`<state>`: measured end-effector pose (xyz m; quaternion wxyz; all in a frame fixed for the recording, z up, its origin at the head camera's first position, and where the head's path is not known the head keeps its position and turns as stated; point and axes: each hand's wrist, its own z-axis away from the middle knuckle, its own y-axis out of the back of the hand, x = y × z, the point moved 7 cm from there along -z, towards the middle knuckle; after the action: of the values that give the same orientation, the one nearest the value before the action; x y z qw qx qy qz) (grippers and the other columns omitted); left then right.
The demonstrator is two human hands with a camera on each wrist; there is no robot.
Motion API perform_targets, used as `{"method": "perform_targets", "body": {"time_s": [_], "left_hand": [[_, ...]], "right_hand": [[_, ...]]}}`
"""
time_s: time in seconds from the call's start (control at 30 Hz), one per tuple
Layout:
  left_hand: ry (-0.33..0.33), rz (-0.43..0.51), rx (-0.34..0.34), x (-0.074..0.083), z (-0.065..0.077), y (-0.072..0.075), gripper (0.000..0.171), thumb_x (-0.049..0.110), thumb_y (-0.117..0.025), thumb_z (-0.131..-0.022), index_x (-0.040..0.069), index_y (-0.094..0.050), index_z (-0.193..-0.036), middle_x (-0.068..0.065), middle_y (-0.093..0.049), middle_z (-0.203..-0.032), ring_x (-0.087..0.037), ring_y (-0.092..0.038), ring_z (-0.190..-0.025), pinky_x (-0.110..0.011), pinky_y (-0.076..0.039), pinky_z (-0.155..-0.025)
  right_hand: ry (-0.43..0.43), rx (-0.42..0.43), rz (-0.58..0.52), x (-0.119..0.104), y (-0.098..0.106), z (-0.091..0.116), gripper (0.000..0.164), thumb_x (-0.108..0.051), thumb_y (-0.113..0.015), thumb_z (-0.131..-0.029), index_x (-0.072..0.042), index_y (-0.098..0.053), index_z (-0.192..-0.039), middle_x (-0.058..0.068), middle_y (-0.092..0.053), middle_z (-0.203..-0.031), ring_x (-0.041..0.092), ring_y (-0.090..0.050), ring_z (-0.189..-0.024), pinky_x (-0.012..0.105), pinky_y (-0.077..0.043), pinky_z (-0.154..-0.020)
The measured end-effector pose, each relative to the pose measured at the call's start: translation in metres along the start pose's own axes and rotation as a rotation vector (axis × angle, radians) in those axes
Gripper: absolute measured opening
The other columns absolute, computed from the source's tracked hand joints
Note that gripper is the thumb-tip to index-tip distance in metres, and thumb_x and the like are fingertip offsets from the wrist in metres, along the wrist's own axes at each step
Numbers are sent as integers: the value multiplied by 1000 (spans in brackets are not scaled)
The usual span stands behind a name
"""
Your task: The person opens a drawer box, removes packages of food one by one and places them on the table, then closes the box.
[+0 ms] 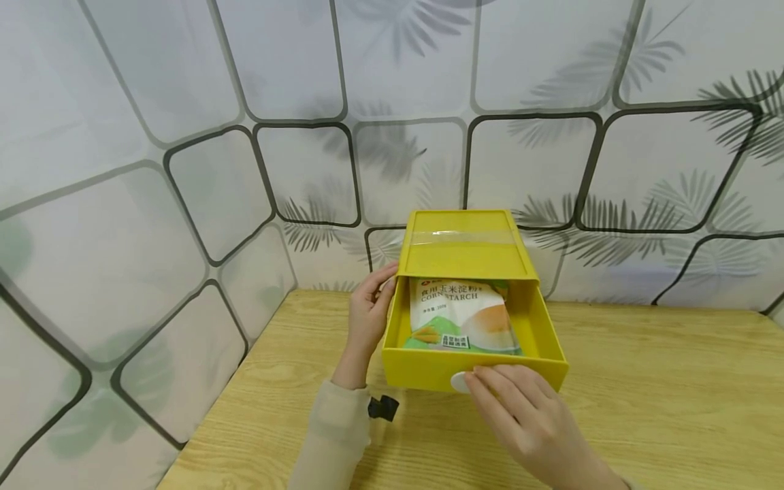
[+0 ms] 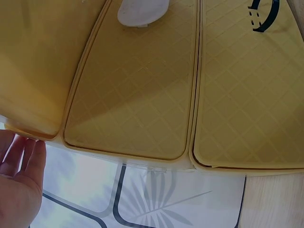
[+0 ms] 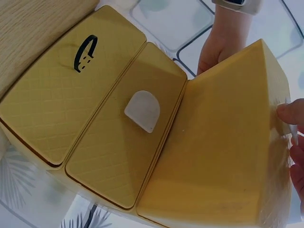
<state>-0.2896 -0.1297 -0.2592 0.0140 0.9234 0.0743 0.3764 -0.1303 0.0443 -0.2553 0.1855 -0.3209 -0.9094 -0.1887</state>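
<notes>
A yellow drawer cabinet (image 1: 462,258) has its top drawer (image 1: 422,371) pulled out. Inside that drawer lies a white and green bag of corn starch (image 1: 459,316), its far end under the cabinet top. My right hand (image 1: 527,418) pinches the white handle (image 1: 458,382) on the drawer's front. In the right wrist view the thumb (image 3: 290,113) is on this handle. My left hand (image 1: 367,320) rests its extended fingers against the cabinet's left side. Below, the middle drawer (image 2: 128,95) with a white handle (image 2: 142,12) and the lowest with a black handle (image 2: 270,16) are closed.
The cabinet stands on a wood-grain table (image 1: 661,395), close to a wall (image 1: 404,170) with a patterned covering. Clear tape (image 1: 462,237) crosses the cabinet's top. A small black object (image 1: 384,408) shows beside the left sleeve.
</notes>
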Motion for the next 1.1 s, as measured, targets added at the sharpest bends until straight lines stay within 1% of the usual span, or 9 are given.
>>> {"method": "perform_targets", "body": {"time_s": [0.1,0.27,0.53,0.93,1.1], "left_hand": [[2,-5,-1,0,0,0,23,-7,-46,-88,-14,-56,-108,-28,-51,-115,-32,-47,-109,-14,-43,-70],[1,0,-3,0,0,0,23,-8,-46,-88,-14,-56,-108,-26,-52,-115,-32,-47,-110,-14,-44,-72],[0,10,-4,0,0,0,24,-9,-45,-88,-15,-55,-108,-27,-51,-115,-32,-47,-110,-14,-44,-72],[-6,14,-3,1,0,0,23,-8,-45,-88,-16,-55,-108,-29,-50,-115,-33,-47,-110,-14,-44,-73],[-4,16,-5,0,0,0,23,-8,-45,-88,-16,-55,-108,-29,-50,-115,-33,-47,-109,-14,-44,-73]], "right_hand": [[-15,-36,15,-1,-1,0,26,-3,-42,-93,7,-65,-84,16,-63,-81,26,-57,-66,34,-46,-58],[-33,-58,29,-1,-3,1,27,-3,-41,-93,6,-65,-84,16,-63,-82,26,-56,-67,35,-45,-58],[-52,-76,34,-2,-4,2,27,-4,-40,-94,5,-65,-88,16,-63,-85,27,-56,-70,35,-44,-60],[-51,-119,15,-4,-5,-1,28,-7,-39,-95,3,-65,-91,14,-63,-87,26,-56,-72,34,-45,-61],[-55,-111,9,-5,-5,-2,28,-8,-40,-95,3,-65,-90,14,-63,-86,25,-56,-71,34,-45,-61]]}}
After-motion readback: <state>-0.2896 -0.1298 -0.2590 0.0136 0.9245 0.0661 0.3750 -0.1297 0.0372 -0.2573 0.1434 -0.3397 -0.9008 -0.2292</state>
